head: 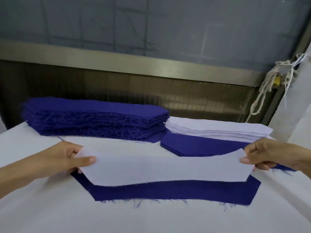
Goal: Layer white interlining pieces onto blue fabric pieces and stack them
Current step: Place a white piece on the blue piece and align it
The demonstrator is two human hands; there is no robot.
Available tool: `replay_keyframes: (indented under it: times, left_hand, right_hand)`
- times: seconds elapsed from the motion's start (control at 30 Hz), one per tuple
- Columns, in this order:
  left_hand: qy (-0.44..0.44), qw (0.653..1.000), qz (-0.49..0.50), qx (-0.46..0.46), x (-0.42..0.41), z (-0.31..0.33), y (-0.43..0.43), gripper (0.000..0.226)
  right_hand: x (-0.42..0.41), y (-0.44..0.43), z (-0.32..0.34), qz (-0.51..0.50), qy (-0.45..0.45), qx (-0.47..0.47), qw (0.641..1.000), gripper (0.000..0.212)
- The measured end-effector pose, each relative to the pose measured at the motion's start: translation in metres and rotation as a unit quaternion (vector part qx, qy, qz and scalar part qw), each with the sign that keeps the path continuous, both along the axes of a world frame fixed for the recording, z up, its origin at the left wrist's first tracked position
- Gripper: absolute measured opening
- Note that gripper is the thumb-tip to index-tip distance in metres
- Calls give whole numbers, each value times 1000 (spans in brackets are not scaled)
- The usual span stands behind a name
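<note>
A long white interlining piece [168, 167] is stretched between my hands above a blue fabric piece [168, 190] that lies flat on the white table. My left hand [58, 160] pinches its left end between thumb and fingers. My right hand [267, 155] pinches its right end. The interlining covers the upper part of the blue piece, whose frayed lower edge shows below it. Behind stand a tall stack of blue pieces [94, 118] and a lower stack of white interlining [218, 130].
A thin pile of blue pieces [202, 147] lies under and in front of the white stack. The white table cover [151, 219] reaches the front edge. A metal frame [134, 63] and knotted cords [267, 88] are at the back right.
</note>
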State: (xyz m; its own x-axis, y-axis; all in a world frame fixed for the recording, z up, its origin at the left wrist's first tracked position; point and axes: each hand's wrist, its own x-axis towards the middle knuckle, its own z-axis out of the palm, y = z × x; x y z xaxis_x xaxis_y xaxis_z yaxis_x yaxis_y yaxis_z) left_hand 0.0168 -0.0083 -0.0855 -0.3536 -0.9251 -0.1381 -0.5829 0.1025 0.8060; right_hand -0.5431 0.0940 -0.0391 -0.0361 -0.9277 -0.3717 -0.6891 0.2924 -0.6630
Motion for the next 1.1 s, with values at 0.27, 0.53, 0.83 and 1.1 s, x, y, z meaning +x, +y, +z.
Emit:
replay_keyframes:
  times: [0.27,0.53,0.83,1.1]
  left_hand:
    - [-35,998,-40,-17,-9,-9,10,55]
    - [-77,994,1,-72,-11,-15,13,47]
    - [-99,990,25,-95,-15,-17,16,56]
    - [-143,979,41,-142,-16,-19,17,68]
  right_hand:
    - [-18,-6,-23,71,23,60,995,38]
    - [-35,-16,-40,84,42,77,993,39]
    - [-40,-20,-46,100,66,63,991,66]
    - [-40,-19,-46,93,61,73,991,53]
